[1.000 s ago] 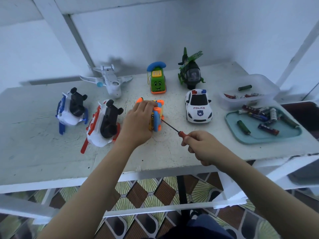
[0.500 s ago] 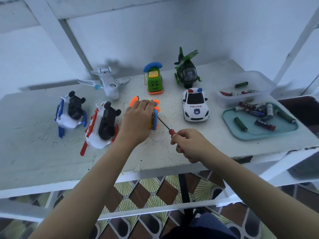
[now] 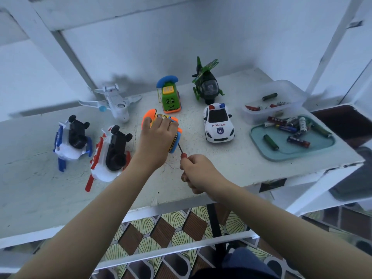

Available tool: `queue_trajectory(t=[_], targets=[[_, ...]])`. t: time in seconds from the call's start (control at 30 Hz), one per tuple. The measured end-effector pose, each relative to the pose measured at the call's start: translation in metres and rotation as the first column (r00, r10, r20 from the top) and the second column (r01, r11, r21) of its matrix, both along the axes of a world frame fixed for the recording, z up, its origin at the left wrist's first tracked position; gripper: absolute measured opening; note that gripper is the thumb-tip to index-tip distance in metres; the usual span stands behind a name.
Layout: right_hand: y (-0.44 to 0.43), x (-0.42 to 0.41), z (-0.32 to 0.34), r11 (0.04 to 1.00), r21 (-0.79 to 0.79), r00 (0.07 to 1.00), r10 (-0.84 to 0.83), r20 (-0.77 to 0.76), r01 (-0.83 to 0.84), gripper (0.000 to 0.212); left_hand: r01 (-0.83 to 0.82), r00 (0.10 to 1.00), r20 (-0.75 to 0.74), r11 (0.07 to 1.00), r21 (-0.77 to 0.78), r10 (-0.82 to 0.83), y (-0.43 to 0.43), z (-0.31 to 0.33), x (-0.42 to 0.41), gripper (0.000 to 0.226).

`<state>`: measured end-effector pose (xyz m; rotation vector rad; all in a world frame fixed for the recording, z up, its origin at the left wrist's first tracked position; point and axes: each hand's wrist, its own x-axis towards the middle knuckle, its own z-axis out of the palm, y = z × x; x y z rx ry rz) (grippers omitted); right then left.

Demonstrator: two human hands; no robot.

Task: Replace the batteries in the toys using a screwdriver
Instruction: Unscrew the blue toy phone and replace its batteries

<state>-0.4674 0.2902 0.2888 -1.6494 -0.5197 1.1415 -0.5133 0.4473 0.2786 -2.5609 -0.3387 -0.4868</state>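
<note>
Head view: left hand (image 3: 156,141), grip closed round the orange toy (image 3: 150,116); right hand (image 3: 199,172), at its five o'clock, grip closed on the screwdriver (image 3: 182,154). Best to seat its tip squarely before turning.

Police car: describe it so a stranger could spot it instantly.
On the white table, look between the orange toy under the left hand and the teal battery tray. The police car alone has POLICE on its hood and red-blue roof lights.

Scuffed white worktop (image 3: 40,198), with a teal tray (image 3: 314,151) at its right end and a clear tub (image 3: 285,88) at its far right corner. Patterned floor tiles (image 3: 173,236) show below the worktop.
</note>
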Motion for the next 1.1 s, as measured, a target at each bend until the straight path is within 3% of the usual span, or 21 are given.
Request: queue_trajectory(t=[0.2,0.4,0.6,0.8,1.1], targets=[[0.005,-0.003,0.0,0.999,0.02,0.997,-0.023,-0.067,0.024,0.021,0.038,0.999,0.009,0.999,-0.003,-0.038,0.005,-0.005,0.002,0.059],[0.0,0.008,0.001,0.999,0.051,0.996,0.024,-0.089,-0.019,0.022,0.058,0.983,0.182,0.922,-0.384,0.014,0.02,0.003,-0.011,0.057],[0.001,0.017,0.001,0.995,0.058,0.993,0.081,-0.084,-0.076,0.023,0.012,0.991,0.116,0.82,-0.572,0.067,0.028,0.01,-0.02,0.06],[0.008,0.011,0.002,0.996,0.046,0.993,0.083,-0.082,-0.08,0.022,0.009,0.992,0.106,0.825,-0.565,0.062,0.027,0.011,-0.019,0.062],[0.016,0.001,0.004,0.999,0.052,0.988,0.005,-0.157,0.003,0.027,0.027,0.984,0.172,0.932,-0.363,0.039,0.018,-0.003,-0.007,0.053]])
